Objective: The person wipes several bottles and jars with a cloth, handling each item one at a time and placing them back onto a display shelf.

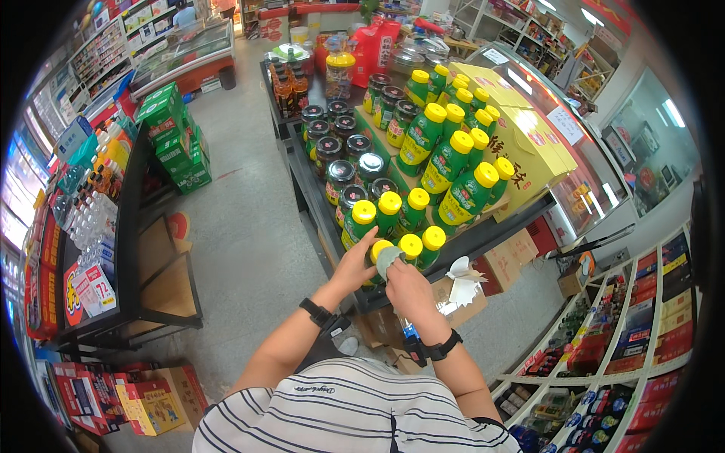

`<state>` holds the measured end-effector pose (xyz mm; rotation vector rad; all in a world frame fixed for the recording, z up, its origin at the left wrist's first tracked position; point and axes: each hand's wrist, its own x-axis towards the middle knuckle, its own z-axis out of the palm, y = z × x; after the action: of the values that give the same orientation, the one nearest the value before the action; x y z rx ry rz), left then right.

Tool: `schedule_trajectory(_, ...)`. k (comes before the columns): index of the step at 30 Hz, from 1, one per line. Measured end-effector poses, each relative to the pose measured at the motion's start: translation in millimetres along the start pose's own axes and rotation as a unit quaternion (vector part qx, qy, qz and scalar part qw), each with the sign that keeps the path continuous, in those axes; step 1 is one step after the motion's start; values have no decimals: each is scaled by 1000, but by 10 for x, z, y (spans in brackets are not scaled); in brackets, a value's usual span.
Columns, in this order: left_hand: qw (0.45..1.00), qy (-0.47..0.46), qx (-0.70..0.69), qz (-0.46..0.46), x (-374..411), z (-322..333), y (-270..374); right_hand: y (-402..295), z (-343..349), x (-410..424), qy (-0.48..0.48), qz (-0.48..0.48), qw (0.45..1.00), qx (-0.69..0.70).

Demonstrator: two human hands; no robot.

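My left hand [353,263] is around the side of a green bottle with a yellow cap [379,248] at the near corner of the black display table [362,300]. A grey-green cloth [389,261] is pinched in my right hand [410,289] and touches that bottle near its cap. Most of the bottle's body is hidden behind my hands. Close beside it on the right stand two similar yellow-capped bottles [433,240]. Just behind are more of the same kind, including one bottle [358,221] directly beyond my left fingers.
Dark-lidded glass jars [341,175] stand along the table's left side. Taller green bottles [420,139] and yellow gift boxes [524,141] fill the right. A drinks table [130,226] and green cartons [175,141] are left; bottle shelves [600,317] curve along the right.
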<state>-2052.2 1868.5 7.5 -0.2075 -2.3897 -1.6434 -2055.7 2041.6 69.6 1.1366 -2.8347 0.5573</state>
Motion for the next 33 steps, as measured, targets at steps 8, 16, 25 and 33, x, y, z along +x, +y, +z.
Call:
schedule_trajectory(8, 1000, 8, 2, -27, 7, 44, 44, 78, 72, 213, 21, 10, 1000, 12)
schedule_trajectory(16, 1000, 5, 5, -7, -14, 31, -37, 15, 20, -26, -9, 36, 999, 18)
schedule_trajectory(25, 1000, 14, -5, -4, 2, 32, -43, -11, 87, 180, 1, 25, 999, 21)
schedule_trajectory(33, 1000, 13, -22, -6, -9, 26, -67, 30, 177, 191, 2, 45, 999, 25)
